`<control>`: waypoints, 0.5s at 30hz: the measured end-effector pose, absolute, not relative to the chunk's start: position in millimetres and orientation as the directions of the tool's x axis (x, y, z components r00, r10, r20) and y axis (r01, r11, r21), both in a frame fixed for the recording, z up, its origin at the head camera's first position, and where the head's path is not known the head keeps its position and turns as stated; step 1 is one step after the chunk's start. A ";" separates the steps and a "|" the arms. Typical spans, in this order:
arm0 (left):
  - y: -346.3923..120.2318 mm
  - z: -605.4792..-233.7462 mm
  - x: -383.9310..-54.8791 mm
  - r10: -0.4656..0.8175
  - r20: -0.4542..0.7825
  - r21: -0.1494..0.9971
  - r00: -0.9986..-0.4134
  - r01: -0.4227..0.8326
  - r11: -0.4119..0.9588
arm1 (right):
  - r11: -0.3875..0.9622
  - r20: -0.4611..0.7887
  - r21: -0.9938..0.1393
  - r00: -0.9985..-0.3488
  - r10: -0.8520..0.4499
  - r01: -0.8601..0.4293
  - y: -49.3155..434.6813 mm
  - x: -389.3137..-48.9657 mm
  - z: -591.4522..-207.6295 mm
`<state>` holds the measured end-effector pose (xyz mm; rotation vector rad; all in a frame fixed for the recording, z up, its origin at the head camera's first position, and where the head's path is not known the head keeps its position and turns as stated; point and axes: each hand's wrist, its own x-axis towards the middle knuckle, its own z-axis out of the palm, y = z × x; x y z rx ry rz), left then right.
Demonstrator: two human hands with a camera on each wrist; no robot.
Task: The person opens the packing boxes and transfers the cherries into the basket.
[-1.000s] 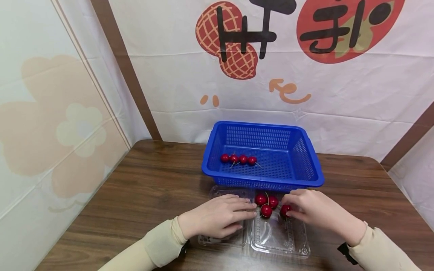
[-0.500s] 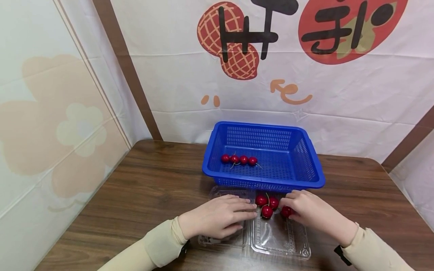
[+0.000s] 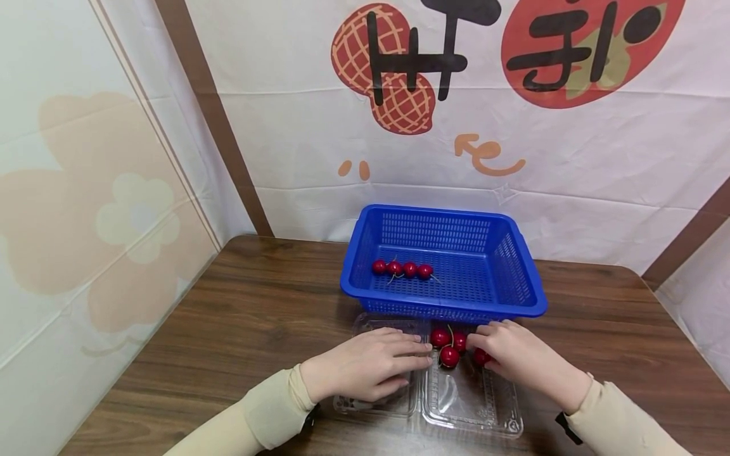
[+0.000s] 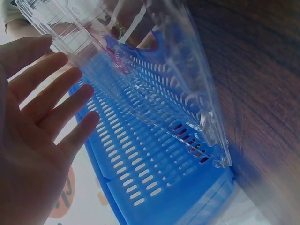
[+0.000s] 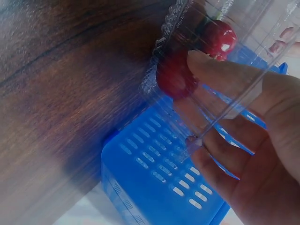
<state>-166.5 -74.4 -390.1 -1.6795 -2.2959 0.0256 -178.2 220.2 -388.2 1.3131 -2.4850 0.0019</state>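
My right hand (image 3: 516,356) reaches into the right half of a clear plastic clamshell box (image 3: 464,411). Its thumb and fingers pinch a red cherry (image 3: 480,358); in the right wrist view that cherry (image 5: 176,79) shows through the clear wall. Several other cherries (image 3: 449,357) lie beside it at the back of this half, one with its stem sticking up. With fingers straight, my left hand (image 3: 367,364) rests over the box's left half (image 3: 393,405), its fingertips near the middle fold. The left wrist view shows that hand's spread fingers (image 4: 70,110) holding nothing.
Right behind the box stands a blue slotted basket (image 3: 445,306). A row of several cherries (image 3: 409,270) lies on its floor at the left. All of it sits on a dark wooden table (image 3: 245,329), with a printed cloth (image 3: 285,145) hanging behind.
My right hand has shifted slightly left and turned around the cherry, which is now more covered by the fingers. The left hand stays where it was.
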 end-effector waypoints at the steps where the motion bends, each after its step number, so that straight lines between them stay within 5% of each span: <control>1: -74.3 -390.1 -166.5 0.935 0.225 -0.187 -0.275 0.929 0.318 | 0.578 0.288 0.155 -0.523 -0.802 -0.801 219.8 -178.2 -388.4; 15: -74.3 -388.2 -165.6 0.934 0.224 -0.185 -0.278 0.929 0.321 | 0.597 0.215 0.198 -0.560 -0.800 -0.777 213.5 -178.1 -390.4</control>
